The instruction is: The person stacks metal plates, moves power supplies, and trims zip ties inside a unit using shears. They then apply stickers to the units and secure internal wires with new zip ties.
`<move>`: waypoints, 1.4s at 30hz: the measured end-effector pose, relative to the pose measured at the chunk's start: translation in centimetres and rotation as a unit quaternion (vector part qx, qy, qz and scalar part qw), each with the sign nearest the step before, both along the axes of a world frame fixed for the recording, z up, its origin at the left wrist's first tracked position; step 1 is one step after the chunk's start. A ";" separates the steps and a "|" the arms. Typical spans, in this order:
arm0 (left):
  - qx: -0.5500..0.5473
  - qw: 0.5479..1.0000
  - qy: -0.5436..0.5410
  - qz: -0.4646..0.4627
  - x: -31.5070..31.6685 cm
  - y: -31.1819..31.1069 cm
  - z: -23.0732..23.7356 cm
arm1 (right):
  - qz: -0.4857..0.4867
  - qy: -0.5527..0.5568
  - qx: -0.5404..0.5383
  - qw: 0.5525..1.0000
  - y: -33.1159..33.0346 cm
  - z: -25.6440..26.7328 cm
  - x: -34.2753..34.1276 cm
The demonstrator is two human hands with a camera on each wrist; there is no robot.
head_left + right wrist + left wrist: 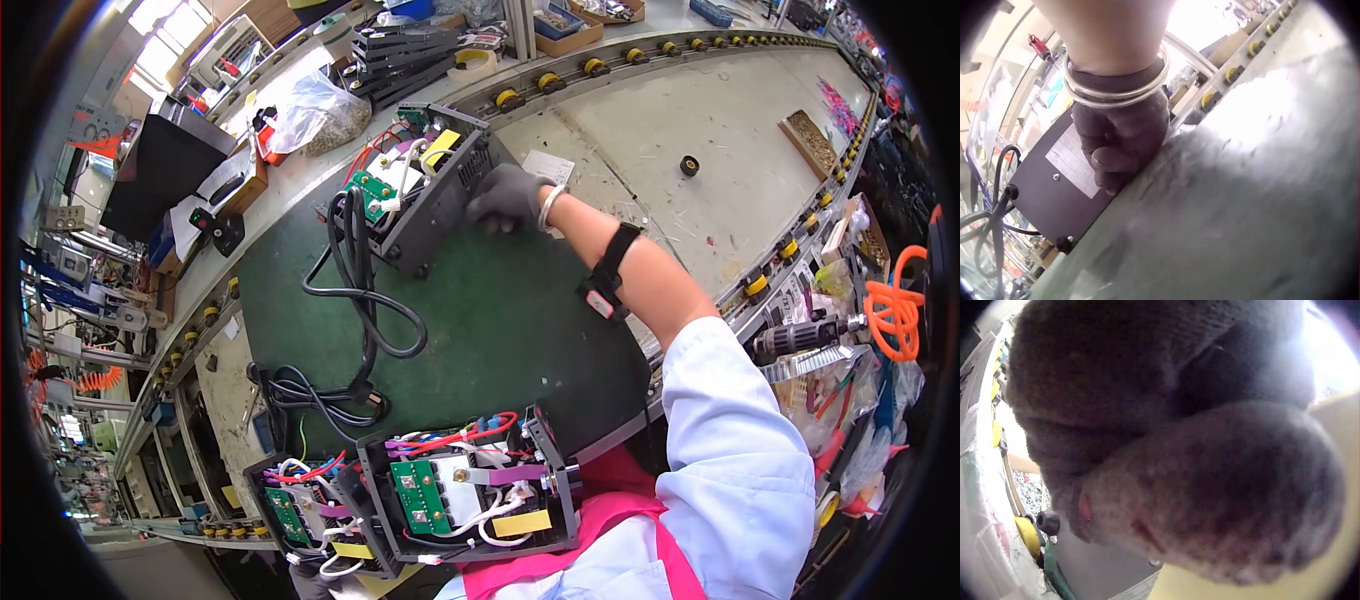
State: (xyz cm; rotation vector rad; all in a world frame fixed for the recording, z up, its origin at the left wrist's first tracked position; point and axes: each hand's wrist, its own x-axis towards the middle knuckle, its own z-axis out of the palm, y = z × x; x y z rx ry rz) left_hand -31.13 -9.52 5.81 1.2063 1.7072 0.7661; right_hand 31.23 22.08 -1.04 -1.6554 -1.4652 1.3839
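Note:
My right hand, in a dark grey glove, is against the side of a black open-topped device case on the green mat. In the right wrist view its fingers are curled beside a white label on the case. A green circuit board and wires show inside; a thick black power cord trails from it. My left hand, gloved, fills the left wrist view, fingers bent, a pale yellow surface behind it. I cannot tell what it holds.
Two similar open cases, one larger in view and one at its left, stand near my body. A coiled cord lies on the green mat. Yellow rollers line the bench, with a black ring and parts box beyond.

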 end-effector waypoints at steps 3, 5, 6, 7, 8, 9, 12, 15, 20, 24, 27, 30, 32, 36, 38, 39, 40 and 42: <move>0.051 0.999 -0.004 -0.011 0.5 -0.6 -1.2 | -0.071 -0.125 0.102 0.984 -2.3 1.4 1.8; 0.087 0.996 -0.001 -0.023 1.3 -0.7 -1.4 | -0.001 -0.147 0.203 0.968 -6.4 4.6 2.5; 0.065 0.997 0.000 -0.036 1.6 -0.3 -0.9 | 0.031 -0.126 0.219 0.967 -9.0 6.4 2.2; 0.086 0.995 0.008 -0.047 1.9 0.0 -1.3 | 0.065 -0.107 0.237 0.963 -11.7 8.5 1.5; 0.100 0.993 -0.005 -0.054 2.3 0.1 -1.9 | 0.069 -0.035 0.270 0.960 -14.7 9.8 0.2; 0.114 0.991 -0.017 -0.063 3.2 0.2 -2.2 | 0.072 0.038 0.301 0.950 -17.9 10.7 -1.4; 0.170 0.985 -0.002 0.005 7.9 0.9 -1.9 | 0.183 -0.165 0.411 0.878 -26.9 12.6 -6.1; 0.164 0.986 0.011 0.004 9.3 1.4 -2.0 | 0.202 -0.247 0.423 0.848 -34.3 12.9 -10.8; 0.218 0.975 -0.001 -0.033 11.9 1.2 -1.2 | 0.090 -0.405 0.439 0.797 -37.4 8.9 -14.2; 0.240 0.969 -0.021 -0.060 12.7 2.0 -1.8 | 0.048 -0.420 0.506 0.752 -35.0 7.2 -12.6; 0.264 0.955 0.076 -0.112 14.9 3.3 -2.0 | 0.050 -0.423 0.533 0.731 -31.0 6.4 -10.1; 0.281 0.951 0.073 -0.109 18.2 5.3 -1.1 | 0.057 -0.395 0.554 0.730 -26.2 6.1 -6.8; 0.303 0.942 0.086 -0.113 19.3 6.9 -1.8 | 0.065 -0.410 0.545 0.728 -23.4 6.1 -4.9; 0.329 0.933 0.096 -0.113 20.3 10.0 -3.5 | 0.043 -0.420 0.521 0.742 -19.0 4.9 -3.3; 0.337 0.929 0.059 -0.139 19.8 10.5 -4.1 | 0.012 -0.424 0.517 0.743 -19.8 6.0 -4.5; 0.333 0.931 0.073 -0.132 19.7 9.5 -4.0 | -0.019 -0.411 0.516 0.752 -21.5 7.3 -5.9; 0.330 0.931 0.086 -0.129 20.5 7.8 -1.8 | -0.052 -0.399 0.512 0.759 -23.3 8.4 -7.1; 0.197 0.975 0.002 -0.102 22.5 3.9 2.0 | -0.013 -0.175 0.429 0.886 -27.1 8.0 -8.6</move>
